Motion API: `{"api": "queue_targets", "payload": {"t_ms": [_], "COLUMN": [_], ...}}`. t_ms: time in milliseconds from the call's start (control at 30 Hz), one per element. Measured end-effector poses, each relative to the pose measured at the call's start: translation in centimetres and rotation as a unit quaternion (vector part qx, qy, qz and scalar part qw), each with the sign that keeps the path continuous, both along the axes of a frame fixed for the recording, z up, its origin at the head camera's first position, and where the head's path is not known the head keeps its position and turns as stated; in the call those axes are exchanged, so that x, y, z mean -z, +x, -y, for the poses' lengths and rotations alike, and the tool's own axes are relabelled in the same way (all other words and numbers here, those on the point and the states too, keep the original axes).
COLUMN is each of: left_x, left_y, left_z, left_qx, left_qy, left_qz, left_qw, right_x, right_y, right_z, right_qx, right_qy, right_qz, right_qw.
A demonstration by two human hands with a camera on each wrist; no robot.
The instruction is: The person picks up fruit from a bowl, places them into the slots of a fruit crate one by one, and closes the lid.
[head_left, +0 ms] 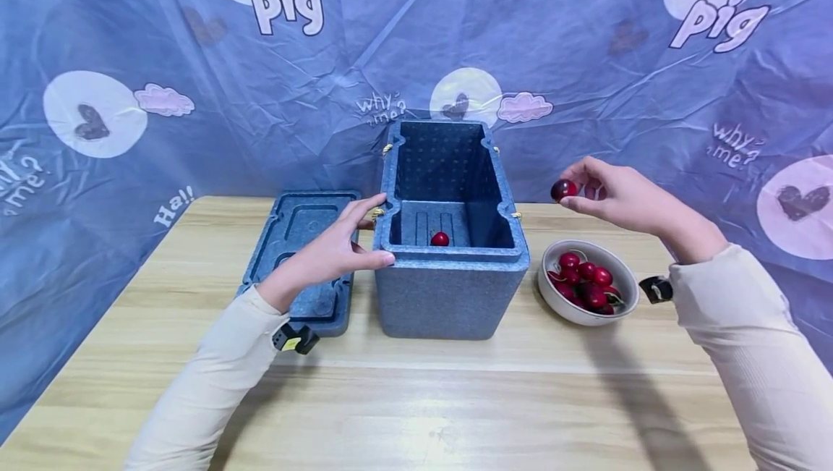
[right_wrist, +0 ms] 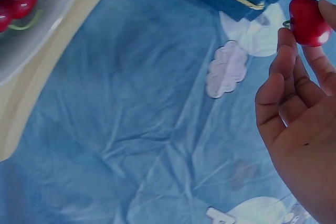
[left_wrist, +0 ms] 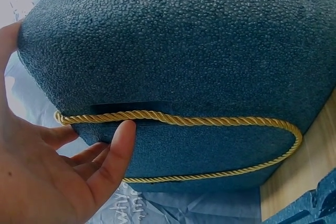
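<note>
My right hand pinches a dark red cherry in the air, between the box and the bowl. In the right wrist view that cherry shows a short green stem at the fingertips. My left hand rests against the left front corner of a blue-grey foam box, thumb at the front rim. Its other fingers lie along the side, close to a gold rope. One cherry lies on the floor of the lidless box. Several more cherries fill a white bowl to the right.
The box's lid lies flat on the wooden table, left of the box and partly behind my left arm. A blue printed cloth hangs behind the table's far edge.
</note>
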State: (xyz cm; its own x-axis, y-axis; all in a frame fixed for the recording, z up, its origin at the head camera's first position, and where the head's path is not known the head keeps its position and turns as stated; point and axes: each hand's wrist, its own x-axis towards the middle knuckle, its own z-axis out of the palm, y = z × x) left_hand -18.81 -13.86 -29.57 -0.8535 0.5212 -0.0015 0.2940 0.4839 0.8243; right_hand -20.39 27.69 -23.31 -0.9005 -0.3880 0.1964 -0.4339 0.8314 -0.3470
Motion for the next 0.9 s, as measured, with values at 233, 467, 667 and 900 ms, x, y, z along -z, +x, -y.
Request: {"api": "queue_targets", "payload": {"t_ms": [233, 467, 667, 900], "left_x": [0.0, 0.3, 0.4, 0.6], "left_y": [0.1, 0.1, 0.1, 0.0], "left_z": [-0.1, -0.2, -0.2, -0.1], "left_qx": [-0.003, -0.011, -0.012, -0.013], "left_qy": [0.002, 0.001, 0.003, 0.003], "left_qz": [-0.006, -0.008, -0.009, -0.01], "left_qw": [1.0, 0.9999, 0.9999, 0.9999], "right_x": [-1.9, -3.1, -3.8, -4.8], "right_y": [-0.5, -0.9, -1.2, -1.7], "right_z": [2.2, 4.4, 6.0, 8.2], "right_qx": [-0.018, -0.035, -0.041, -0.074], "right_qy": [-0.005, -0.008, 0.007, 0.007], "right_qz": [-0.012, -0.019, -0.017, -0.024], "right_qw": [1.0, 0.999, 0.999, 0.997]}}
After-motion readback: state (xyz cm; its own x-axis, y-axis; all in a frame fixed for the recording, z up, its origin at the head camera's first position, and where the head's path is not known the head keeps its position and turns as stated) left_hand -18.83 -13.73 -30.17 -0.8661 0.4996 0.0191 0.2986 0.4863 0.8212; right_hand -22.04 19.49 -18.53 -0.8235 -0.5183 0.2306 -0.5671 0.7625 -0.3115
